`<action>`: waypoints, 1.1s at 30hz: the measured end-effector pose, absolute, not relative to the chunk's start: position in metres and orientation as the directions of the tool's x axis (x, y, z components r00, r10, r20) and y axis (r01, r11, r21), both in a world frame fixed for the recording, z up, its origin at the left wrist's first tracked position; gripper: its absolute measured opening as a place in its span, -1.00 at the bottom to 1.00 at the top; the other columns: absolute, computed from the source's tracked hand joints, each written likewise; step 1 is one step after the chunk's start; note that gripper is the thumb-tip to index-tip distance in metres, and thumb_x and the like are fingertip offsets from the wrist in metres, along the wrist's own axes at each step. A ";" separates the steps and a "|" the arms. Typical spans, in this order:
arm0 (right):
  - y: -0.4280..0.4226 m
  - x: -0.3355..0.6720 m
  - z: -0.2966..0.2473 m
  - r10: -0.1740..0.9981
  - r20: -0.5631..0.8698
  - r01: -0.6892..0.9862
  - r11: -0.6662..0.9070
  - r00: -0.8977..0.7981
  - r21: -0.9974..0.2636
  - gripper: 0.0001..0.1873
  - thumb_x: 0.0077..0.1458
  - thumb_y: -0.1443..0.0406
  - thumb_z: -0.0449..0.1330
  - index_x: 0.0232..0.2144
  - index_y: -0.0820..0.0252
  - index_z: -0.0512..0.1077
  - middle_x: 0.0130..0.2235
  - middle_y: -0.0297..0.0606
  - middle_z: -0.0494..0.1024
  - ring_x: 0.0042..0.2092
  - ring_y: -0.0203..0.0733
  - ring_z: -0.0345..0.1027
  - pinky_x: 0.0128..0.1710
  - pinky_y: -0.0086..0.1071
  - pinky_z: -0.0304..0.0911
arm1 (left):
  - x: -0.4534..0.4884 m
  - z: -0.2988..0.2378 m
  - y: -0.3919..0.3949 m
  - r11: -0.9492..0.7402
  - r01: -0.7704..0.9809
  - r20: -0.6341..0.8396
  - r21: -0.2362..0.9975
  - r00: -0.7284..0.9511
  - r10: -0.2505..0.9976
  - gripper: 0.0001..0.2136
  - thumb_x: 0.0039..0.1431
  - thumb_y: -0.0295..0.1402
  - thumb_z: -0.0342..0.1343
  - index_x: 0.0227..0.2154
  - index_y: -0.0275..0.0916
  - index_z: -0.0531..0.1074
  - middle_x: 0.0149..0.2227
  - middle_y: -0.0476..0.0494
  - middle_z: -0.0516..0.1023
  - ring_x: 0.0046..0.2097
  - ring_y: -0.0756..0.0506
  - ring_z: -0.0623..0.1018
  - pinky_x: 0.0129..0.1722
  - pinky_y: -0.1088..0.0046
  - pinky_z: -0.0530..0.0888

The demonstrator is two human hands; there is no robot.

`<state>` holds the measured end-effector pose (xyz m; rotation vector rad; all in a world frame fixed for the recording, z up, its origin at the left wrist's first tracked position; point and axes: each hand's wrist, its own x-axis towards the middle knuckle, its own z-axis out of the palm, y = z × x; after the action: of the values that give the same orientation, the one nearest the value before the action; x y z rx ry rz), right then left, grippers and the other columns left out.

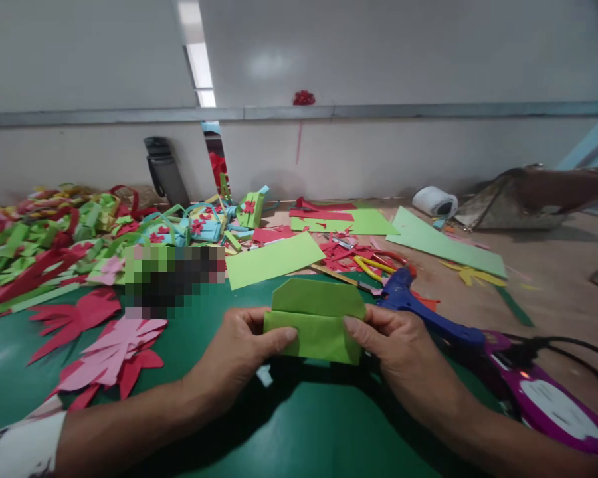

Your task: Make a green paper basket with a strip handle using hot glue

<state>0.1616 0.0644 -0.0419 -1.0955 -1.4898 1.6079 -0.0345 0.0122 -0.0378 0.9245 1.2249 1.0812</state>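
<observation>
Left hand and right hand pinch a folded green paper above the green mat

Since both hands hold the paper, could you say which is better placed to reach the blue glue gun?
Likely the right hand: the glue gun lies beside it; the left hand sits across the folded paper.

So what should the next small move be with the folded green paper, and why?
Probably press the bottom fold flat with both thumbs. The left hand and right hand pinch the green paper at its ends, thumbs on the front flap, which looks only loosely folded, with the back flap standing above it. The glue gun lies just beyond the right hand, not held.
</observation>
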 end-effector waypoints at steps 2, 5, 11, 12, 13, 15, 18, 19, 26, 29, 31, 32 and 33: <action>0.067 0.163 -0.044 0.894 -0.131 0.064 -0.114 -0.429 -0.991 -0.70 0.00 0.09 0.24 -0.31 0.17 0.55 -0.40 -0.23 0.56 -0.39 -0.16 0.38 -0.35 -0.31 0.32 | -0.036 -0.040 0.011 0.262 -0.127 -0.261 0.957 0.022 0.965 -0.79 -0.01 -0.28 0.24 -0.36 -0.34 0.57 -0.41 -0.16 0.59 -0.44 0.01 0.48 -0.46 0.59 0.37; 0.068 0.164 -0.046 0.888 -0.154 0.037 -0.153 -0.433 -0.988 -0.64 0.00 0.10 0.25 -0.17 0.12 0.53 -0.30 -0.20 0.60 -0.30 -0.09 0.44 -0.26 -0.26 0.35 | -0.037 -0.041 0.010 0.276 -0.135 -0.273 0.952 0.045 0.961 -0.75 0.02 -0.25 0.23 -0.31 -0.34 0.57 -0.37 -0.20 0.60 -0.40 -0.02 0.51 -0.47 0.59 0.37; 0.071 0.164 -0.050 0.869 -0.199 -0.022 -0.235 -0.453 -0.972 -0.64 -0.01 0.14 0.27 -0.13 0.08 0.52 -0.20 -0.18 0.60 -0.25 -0.03 0.48 -0.22 -0.23 0.36 | -0.039 -0.041 0.013 0.307 -0.158 -0.297 0.939 0.082 0.951 -0.76 0.01 -0.30 0.23 -0.30 -0.36 0.57 -0.33 -0.22 0.61 -0.36 -0.03 0.55 -0.41 0.57 0.40; 0.071 0.164 -0.050 0.866 -0.207 -0.016 -0.241 -0.456 -0.970 -0.64 0.00 0.14 0.26 -0.13 0.09 0.52 -0.20 -0.19 0.61 -0.25 -0.03 0.48 -0.22 -0.23 0.36 | -0.039 -0.041 0.013 0.306 -0.163 -0.296 0.938 0.083 0.952 -0.78 0.01 -0.31 0.23 -0.32 -0.36 0.57 -0.37 -0.20 0.61 -0.38 -0.02 0.54 -0.43 0.58 0.40; 0.071 0.164 -0.051 0.863 -0.213 -0.010 -0.245 -0.458 -0.969 -0.65 0.01 0.14 0.26 -0.13 0.10 0.52 -0.21 -0.18 0.61 -0.26 -0.03 0.48 -0.22 -0.23 0.36 | -0.040 -0.042 0.013 0.307 -0.169 -0.296 0.936 0.086 0.951 -0.79 0.01 -0.32 0.23 -0.34 -0.36 0.57 -0.40 -0.18 0.60 -0.41 0.00 0.53 -0.44 0.60 0.39; 0.071 0.164 -0.051 0.862 -0.219 0.003 -0.245 -0.457 -0.970 -0.64 0.02 0.13 0.24 -0.13 0.12 0.51 -0.24 -0.18 0.61 -0.28 -0.04 0.48 -0.24 -0.22 0.37 | -0.041 -0.044 0.013 0.311 -0.183 -0.298 0.933 0.093 0.950 -0.82 0.00 -0.33 0.23 -0.38 -0.36 0.57 -0.44 -0.16 0.59 -0.44 0.02 0.52 -0.47 0.62 0.37; 0.070 0.163 -0.049 0.874 -0.223 0.055 -0.221 -0.431 -0.974 -0.62 0.01 0.09 0.24 -0.16 0.16 0.52 -0.28 -0.17 0.61 -0.30 -0.03 0.47 -0.28 -0.23 0.37 | -0.042 -0.046 0.013 0.326 -0.209 -0.312 0.922 0.099 0.945 -0.81 -0.01 -0.34 0.24 -0.36 -0.36 0.57 -0.42 -0.17 0.60 -0.41 0.00 0.53 -0.47 0.62 0.38; 0.070 0.163 -0.048 0.880 -0.220 0.073 -0.208 -0.421 -0.975 -0.61 0.00 0.07 0.24 -0.17 0.16 0.53 -0.30 -0.17 0.61 -0.30 -0.03 0.47 -0.29 -0.23 0.37 | -0.041 -0.046 0.013 0.331 -0.216 -0.318 0.918 0.094 0.943 -0.80 -0.02 -0.34 0.25 -0.33 -0.36 0.57 -0.41 -0.18 0.60 -0.39 -0.02 0.54 -0.46 0.60 0.40; 0.067 0.157 -0.040 0.875 -0.212 0.147 -0.163 -0.435 -0.976 -0.68 -0.05 0.06 0.27 -0.39 0.21 0.54 -0.41 -0.23 0.56 -0.38 -0.12 0.41 -0.34 -0.28 0.34 | -0.038 -0.045 0.014 0.330 -0.343 -0.313 0.879 0.107 0.944 -0.74 -0.02 -0.23 0.28 -0.37 -0.37 0.57 -0.44 -0.19 0.58 -0.44 -0.01 0.52 -0.40 0.54 0.44; 0.066 0.155 -0.040 0.874 -0.208 0.146 -0.159 -0.440 -0.976 -0.69 -0.05 0.07 0.27 -0.42 0.22 0.51 -0.45 -0.26 0.54 -0.39 -0.17 0.39 -0.36 -0.33 0.31 | -0.038 -0.046 0.015 0.361 -0.344 -0.354 0.867 0.086 0.931 -0.72 -0.04 -0.19 0.28 -0.44 -0.37 0.55 -0.50 -0.15 0.55 -0.49 0.00 0.49 -0.49 0.54 0.45; 0.065 0.155 -0.040 0.881 -0.198 0.154 -0.145 -0.429 -0.977 -0.71 -0.06 0.09 0.27 -0.46 0.23 0.49 -0.48 -0.29 0.51 -0.43 -0.23 0.35 -0.43 -0.39 0.26 | -0.038 -0.045 0.015 0.399 -0.329 -0.393 0.856 0.088 0.915 -0.73 -0.03 -0.20 0.27 -0.43 -0.36 0.54 -0.49 -0.13 0.54 -0.50 0.00 0.48 -0.54 0.53 0.46; 0.065 0.155 -0.040 0.887 -0.189 0.164 -0.131 -0.422 -0.978 -0.71 -0.05 0.10 0.26 -0.50 0.23 0.48 -0.50 -0.31 0.49 -0.46 -0.26 0.31 -0.47 -0.42 0.22 | -0.038 -0.044 0.016 0.418 -0.322 -0.409 0.849 0.099 0.907 -0.74 -0.02 -0.21 0.26 -0.40 -0.36 0.53 -0.48 -0.13 0.54 -0.49 -0.01 0.49 -0.55 0.53 0.47; 0.065 0.155 -0.039 0.892 -0.180 0.174 -0.117 -0.415 -0.978 -0.71 -0.05 0.11 0.26 -0.53 0.24 0.46 -0.52 -0.32 0.47 -0.48 -0.30 0.28 -0.50 -0.44 0.18 | -0.038 -0.043 0.016 0.436 -0.314 -0.424 0.844 0.109 0.899 -0.75 -0.01 -0.23 0.25 -0.38 -0.36 0.52 -0.48 -0.13 0.53 -0.49 -0.02 0.49 -0.56 0.52 0.48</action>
<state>0.1548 0.0655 -0.0394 -1.1929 -1.5724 1.5834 -0.0378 0.0161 -0.0429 0.6565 1.1189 0.9930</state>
